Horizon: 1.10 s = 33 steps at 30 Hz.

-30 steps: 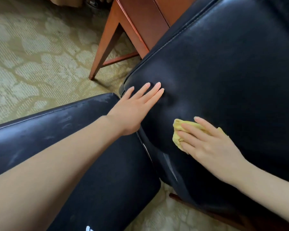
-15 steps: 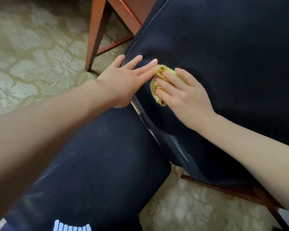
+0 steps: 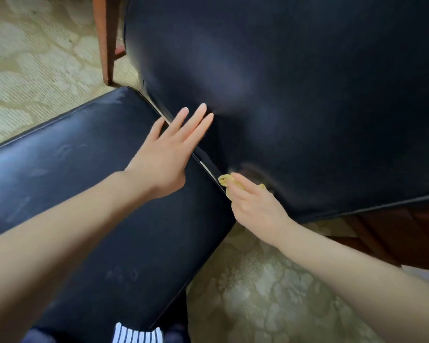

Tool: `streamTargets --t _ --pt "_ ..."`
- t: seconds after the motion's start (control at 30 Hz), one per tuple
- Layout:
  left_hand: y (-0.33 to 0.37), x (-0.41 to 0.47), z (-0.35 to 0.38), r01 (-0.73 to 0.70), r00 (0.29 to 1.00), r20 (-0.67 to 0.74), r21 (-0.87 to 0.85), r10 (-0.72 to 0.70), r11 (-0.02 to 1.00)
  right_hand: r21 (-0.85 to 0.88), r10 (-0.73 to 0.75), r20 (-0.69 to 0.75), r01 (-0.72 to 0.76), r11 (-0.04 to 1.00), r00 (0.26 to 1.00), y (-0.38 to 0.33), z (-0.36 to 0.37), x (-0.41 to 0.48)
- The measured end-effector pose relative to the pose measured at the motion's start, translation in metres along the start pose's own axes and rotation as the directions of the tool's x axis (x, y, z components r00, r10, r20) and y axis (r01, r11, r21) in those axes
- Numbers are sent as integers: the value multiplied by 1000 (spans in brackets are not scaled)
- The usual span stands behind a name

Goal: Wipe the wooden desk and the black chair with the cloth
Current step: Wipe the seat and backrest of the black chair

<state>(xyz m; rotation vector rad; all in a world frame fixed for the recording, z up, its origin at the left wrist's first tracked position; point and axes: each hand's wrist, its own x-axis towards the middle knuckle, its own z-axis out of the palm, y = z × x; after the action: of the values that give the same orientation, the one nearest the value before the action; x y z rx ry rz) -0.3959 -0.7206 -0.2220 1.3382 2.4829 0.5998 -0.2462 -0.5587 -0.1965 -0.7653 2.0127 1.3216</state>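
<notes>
The black chair fills the head view: its padded backrest (image 3: 307, 82) rises at the upper right and its scuffed seat (image 3: 97, 181) lies at the lower left. My left hand (image 3: 169, 154) rests flat against the backrest near the seam, fingers straight and spread. My right hand (image 3: 255, 206) presses a small yellow cloth (image 3: 224, 180) onto the bottom of the backrest, right beside the gap between seat and back. Most of the cloth is hidden under my fingers. Of the wooden desk only one reddish leg (image 3: 107, 40) shows at the top left.
Pale patterned carpet (image 3: 35, 70) surrounds the chair on the left and below. The chair's dark wooden frame (image 3: 394, 238) shows under the backrest at the right. A striped piece of clothing (image 3: 136, 335) is at the bottom edge.
My right hand has slid the cloth down the backrest from beside my left fingertips to its lower edge near the seat seam. My left hand stays flat on the backrest.
</notes>
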Motion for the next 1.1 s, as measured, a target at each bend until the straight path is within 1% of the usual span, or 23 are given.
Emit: streamTargets --t 0.07,0.13,0.17,0.2,0.23,0.3,0.37,0.43,0.5,0.53,0.6,0.67,0.7,0.73,0.8,0.83,0.87,0.93,0.97,1.0,1.1 --pt "6 -1 7 14 1000 17 -29 -14 999 20 3 -3 -3 1000 1000 -1 5 -22" --pt "11 4 8 25 999 26 -31 -24 999 48 39 -32 -37 998 999 5 9 -44" --pt "11 7 8 30 999 35 -23 -29 999 61 57 -66 -53 997 996 11 9 -54" --pt "10 10 7 32 998 48 -16 -32 999 69 83 -134 -74 995 988 19 7 -63" --pt "9 12 5 33 998 62 -10 -32 999 94 120 -224 -101 990 967 29 6 -70" --pt "5 13 3 31 996 90 -4 -31 1000 210 230 -372 -161 965 899 52 5 -80" --pt "2 13 -1 20 995 101 13 -21 1000 302 324 -447 -201 932 833 78 0 -85" --pt "-1 14 -4 7 995 102 32 -10 999 320 386 -513 -247 915 767 106 -5 -80" --pt "-3 15 -5 -3 994 107 53 -2 999 315 396 -577 -253 915 714 123 -10 -69" --pt "-5 14 -5 -17 994 104 74 10 997 321 396 -591 -245 915 703 127 -11 -61" --pt "-15 13 -5 -67 996 74 119 59 991 341 411 -577 -249 907 706 126 -15 -45" --pt "-25 13 -7 -135 991 43 172 129 976 336 411 -524 -263 904 745 116 -16 -27" --pt "-32 12 -7 -148 989 34 199 144 969 335 398 -490 -254 907 776 110 -17 -14" --pt "-37 10 -7 -148 989 27 215 145 965 304 389 -476 -267 914 789 102 -18 -1" --pt "-44 5 -6 -114 993 10 210 114 971 175 355 -430 -310 935 830 89 -18 25" --pt "-46 2 -5 -88 996 -5 204 91 975 129 368 -361 -344 930 857 84 -21 35" --pt "-48 -2 -4 -66 997 -22 200 71 978 98 360 -291 -346 933 887 80 -23 47" --pt "-51 -11 0 -38 998 -44 192 48 981 56 307 -157 -302 952 939 72 -28 68" --pt "-53 -16 3 -27 998 -52 188 38 982 34 284 -109 -282 959 953 69 -32 78" --pt "-55 -20 5 -12 998 -58 179 22 984 13 267 -76 -267 964 961 66 -35 86" --pt "-53 -29 12 68 997 -41 146 -63 987 -115 149 5 -147 982 989 52 -37 96"
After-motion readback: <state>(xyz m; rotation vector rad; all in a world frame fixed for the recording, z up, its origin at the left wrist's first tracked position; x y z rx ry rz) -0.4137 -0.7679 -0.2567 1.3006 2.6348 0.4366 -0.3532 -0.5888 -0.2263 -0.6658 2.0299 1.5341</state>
